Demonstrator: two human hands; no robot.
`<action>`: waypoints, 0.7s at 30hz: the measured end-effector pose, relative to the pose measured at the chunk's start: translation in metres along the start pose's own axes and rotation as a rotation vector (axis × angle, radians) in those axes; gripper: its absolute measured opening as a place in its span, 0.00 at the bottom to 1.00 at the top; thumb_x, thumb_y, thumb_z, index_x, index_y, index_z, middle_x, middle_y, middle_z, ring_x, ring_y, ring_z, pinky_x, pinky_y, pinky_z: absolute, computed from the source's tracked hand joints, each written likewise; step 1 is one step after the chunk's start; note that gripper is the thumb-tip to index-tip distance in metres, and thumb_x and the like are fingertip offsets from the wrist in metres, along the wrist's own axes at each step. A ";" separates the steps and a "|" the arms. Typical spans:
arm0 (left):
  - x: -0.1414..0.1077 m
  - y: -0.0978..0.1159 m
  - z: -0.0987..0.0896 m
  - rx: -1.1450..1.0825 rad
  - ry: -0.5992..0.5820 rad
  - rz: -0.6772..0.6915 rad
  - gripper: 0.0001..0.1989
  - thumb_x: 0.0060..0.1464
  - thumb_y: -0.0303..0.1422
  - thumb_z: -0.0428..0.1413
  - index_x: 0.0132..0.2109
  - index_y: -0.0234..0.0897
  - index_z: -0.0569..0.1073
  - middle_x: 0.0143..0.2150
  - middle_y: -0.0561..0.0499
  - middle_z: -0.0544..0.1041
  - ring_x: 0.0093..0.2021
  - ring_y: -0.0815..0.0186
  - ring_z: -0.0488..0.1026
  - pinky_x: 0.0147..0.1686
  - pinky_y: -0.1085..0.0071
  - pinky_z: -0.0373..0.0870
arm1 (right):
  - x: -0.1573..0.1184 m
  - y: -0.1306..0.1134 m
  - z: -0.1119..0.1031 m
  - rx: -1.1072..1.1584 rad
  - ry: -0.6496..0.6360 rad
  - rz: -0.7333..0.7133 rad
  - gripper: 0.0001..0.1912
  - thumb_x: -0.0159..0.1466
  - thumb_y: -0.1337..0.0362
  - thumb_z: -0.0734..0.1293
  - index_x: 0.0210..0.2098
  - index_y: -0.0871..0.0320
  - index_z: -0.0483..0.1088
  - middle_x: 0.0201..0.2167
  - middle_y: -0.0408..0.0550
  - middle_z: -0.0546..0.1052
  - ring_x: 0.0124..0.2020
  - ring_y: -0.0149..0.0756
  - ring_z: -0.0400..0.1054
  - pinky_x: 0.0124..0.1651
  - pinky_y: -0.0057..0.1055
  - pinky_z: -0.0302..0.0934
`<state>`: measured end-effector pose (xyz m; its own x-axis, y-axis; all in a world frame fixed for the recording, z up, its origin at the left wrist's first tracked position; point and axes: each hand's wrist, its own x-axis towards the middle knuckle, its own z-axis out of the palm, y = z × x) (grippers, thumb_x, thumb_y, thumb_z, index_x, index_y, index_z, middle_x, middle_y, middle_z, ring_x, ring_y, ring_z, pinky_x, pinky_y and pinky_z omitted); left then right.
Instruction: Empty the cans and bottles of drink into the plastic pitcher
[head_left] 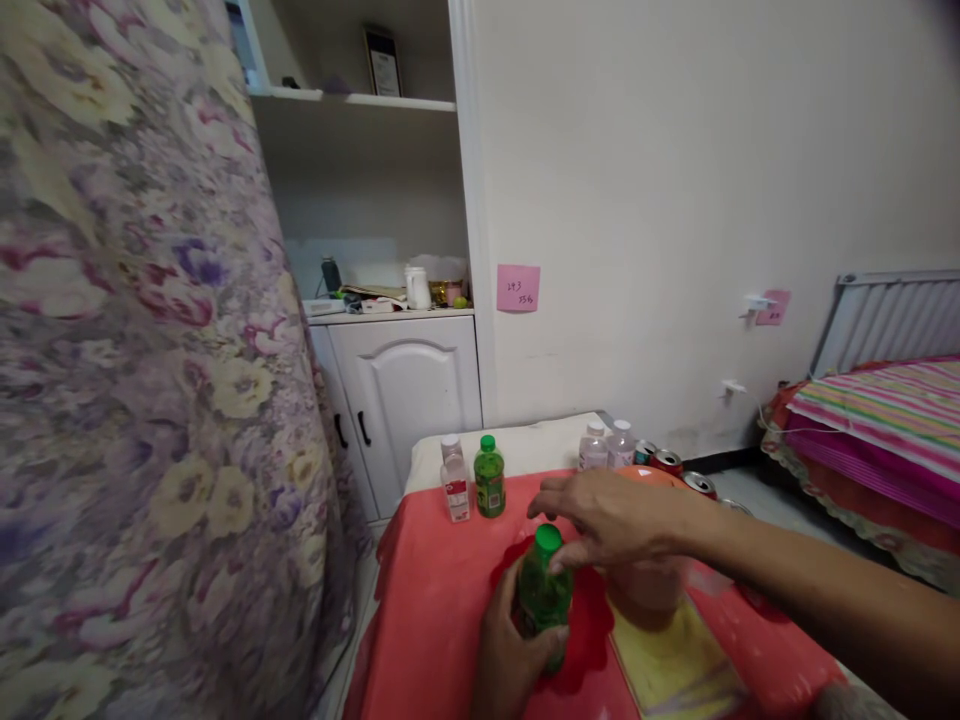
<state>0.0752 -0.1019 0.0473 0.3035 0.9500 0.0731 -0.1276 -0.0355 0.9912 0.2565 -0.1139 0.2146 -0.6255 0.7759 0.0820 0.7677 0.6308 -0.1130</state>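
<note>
Near the front of the red-covered table, my left hand (514, 640) is wrapped round a green bottle (545, 590) with a green cap, held upright. My right hand (600, 515) reaches in from the right, its fingers apart beside and above the cap, with the thumb near the bottle's neck. Beneath the bottle lies a red scalloped dish (589, 640). A second green bottle (490, 478) and a clear bottle with a red and white label (455, 480) stand farther back on the left.
Two clear bottles with white caps (594, 447) and several cans (667, 461) stand at the back right. A yellow booklet (671, 660) lies right of the dish. A floral curtain (150, 350) hangs at left; a striped bed (892, 400) is at right.
</note>
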 end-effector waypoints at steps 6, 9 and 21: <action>0.002 -0.009 -0.003 0.061 0.047 0.012 0.37 0.29 0.22 0.61 0.53 0.35 0.73 0.52 0.43 0.80 0.54 0.51 0.75 0.54 0.62 0.71 | 0.000 -0.003 0.004 0.049 -0.022 -0.021 0.15 0.64 0.68 0.64 0.50 0.56 0.71 0.48 0.51 0.76 0.39 0.38 0.72 0.35 0.31 0.58; 0.002 -0.011 -0.003 0.061 0.022 0.017 0.37 0.30 0.22 0.61 0.55 0.36 0.72 0.52 0.45 0.80 0.53 0.52 0.75 0.53 0.63 0.71 | 0.003 -0.002 0.006 0.013 -0.021 0.052 0.13 0.65 0.56 0.67 0.43 0.59 0.73 0.39 0.51 0.79 0.36 0.39 0.72 0.34 0.31 0.57; 0.004 -0.011 -0.005 0.107 0.034 0.017 0.37 0.31 0.23 0.61 0.55 0.33 0.72 0.50 0.43 0.81 0.51 0.51 0.76 0.50 0.63 0.73 | 0.004 -0.005 0.008 0.141 0.032 0.026 0.12 0.65 0.63 0.66 0.47 0.59 0.72 0.44 0.52 0.77 0.38 0.38 0.71 0.38 0.31 0.61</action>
<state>0.0728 -0.0964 0.0360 0.2700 0.9588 0.0877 -0.0298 -0.0828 0.9961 0.2494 -0.1139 0.2078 -0.5991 0.7933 0.1081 0.7549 0.6047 -0.2537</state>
